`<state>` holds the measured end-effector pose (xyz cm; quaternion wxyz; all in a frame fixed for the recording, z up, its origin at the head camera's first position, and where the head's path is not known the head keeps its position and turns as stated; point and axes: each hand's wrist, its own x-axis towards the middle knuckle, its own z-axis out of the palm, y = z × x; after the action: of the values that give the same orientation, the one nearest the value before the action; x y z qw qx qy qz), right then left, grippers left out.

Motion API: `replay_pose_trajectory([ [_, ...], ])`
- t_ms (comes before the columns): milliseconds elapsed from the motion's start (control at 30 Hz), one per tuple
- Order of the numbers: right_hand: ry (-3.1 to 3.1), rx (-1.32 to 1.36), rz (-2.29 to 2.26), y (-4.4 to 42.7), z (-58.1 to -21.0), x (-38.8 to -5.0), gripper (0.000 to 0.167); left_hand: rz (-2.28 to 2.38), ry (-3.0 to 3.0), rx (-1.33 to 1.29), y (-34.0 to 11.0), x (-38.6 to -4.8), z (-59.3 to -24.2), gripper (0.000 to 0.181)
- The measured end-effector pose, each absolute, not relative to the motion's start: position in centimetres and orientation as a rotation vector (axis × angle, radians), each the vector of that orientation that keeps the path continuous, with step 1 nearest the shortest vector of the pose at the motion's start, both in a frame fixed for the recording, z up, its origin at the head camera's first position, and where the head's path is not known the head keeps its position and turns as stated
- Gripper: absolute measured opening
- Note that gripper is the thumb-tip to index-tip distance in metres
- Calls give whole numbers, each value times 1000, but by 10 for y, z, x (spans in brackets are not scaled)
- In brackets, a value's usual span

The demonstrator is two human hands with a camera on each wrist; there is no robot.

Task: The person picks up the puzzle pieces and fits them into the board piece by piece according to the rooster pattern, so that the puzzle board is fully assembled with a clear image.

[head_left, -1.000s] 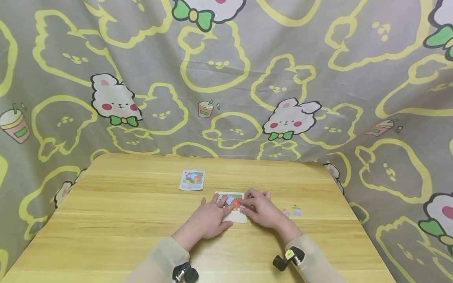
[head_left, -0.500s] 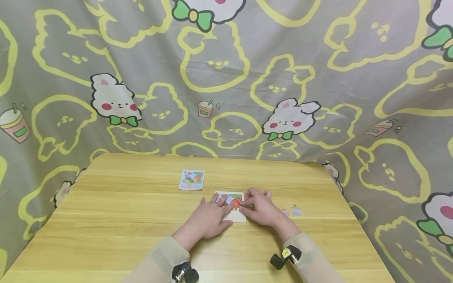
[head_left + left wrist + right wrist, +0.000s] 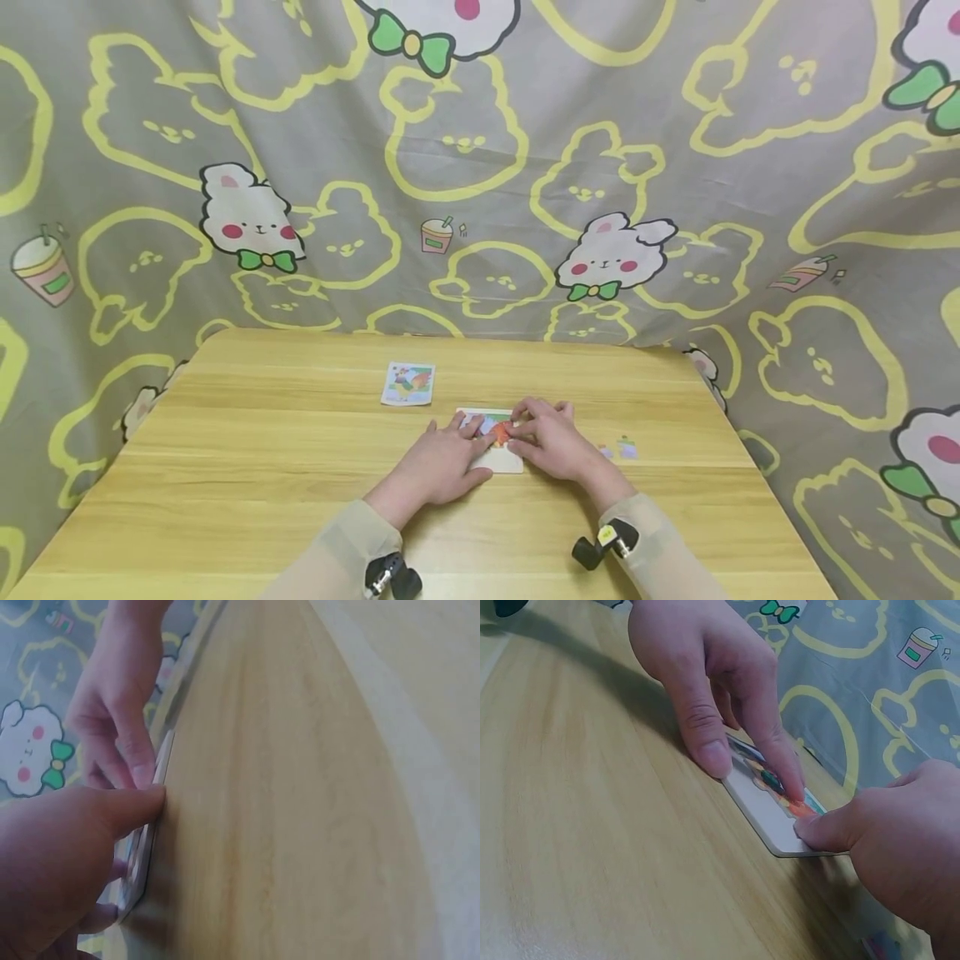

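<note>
A small jigsaw puzzle board [image 3: 498, 464] lies on the table, its far part showing a red and blue picture and its near strip bare white. My left hand [image 3: 444, 467] rests on its left side, fingers spread over the picture and thumb at the near edge. At the right end, my right hand [image 3: 553, 442] bends its fingers and thumb in around a red puzzle piece [image 3: 501, 432]. The right thumb [image 3: 825, 831] presses beside the picture in the right wrist view. The piece is largely covered by the fingertips.
Loose puzzle pieces [image 3: 627, 448] lie right of the right hand, partly behind its wrist. A square picture card [image 3: 408, 384] of a rooster lies farther back on the wooden table [image 3: 247, 467]. A patterned grey curtain [image 3: 480, 183] hangs behind and at both sides.
Both hands stay almost still on the board, with only slight shifts of the right fingers and forearm. The head view tilts a little.
</note>
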<state>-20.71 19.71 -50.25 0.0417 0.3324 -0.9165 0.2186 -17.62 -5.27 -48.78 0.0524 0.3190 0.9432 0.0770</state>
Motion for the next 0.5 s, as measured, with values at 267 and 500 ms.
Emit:
replay_pose_trajectory([
  [267, -2842, 967, 736, 198, -505, -206, 29, 271, 2856, 987, -67, -177, -490, 68],
  [500, -2863, 939, 787, 199, -507, -207, 30, 338, 2832, 995, -88, -180, -490, 71],
])
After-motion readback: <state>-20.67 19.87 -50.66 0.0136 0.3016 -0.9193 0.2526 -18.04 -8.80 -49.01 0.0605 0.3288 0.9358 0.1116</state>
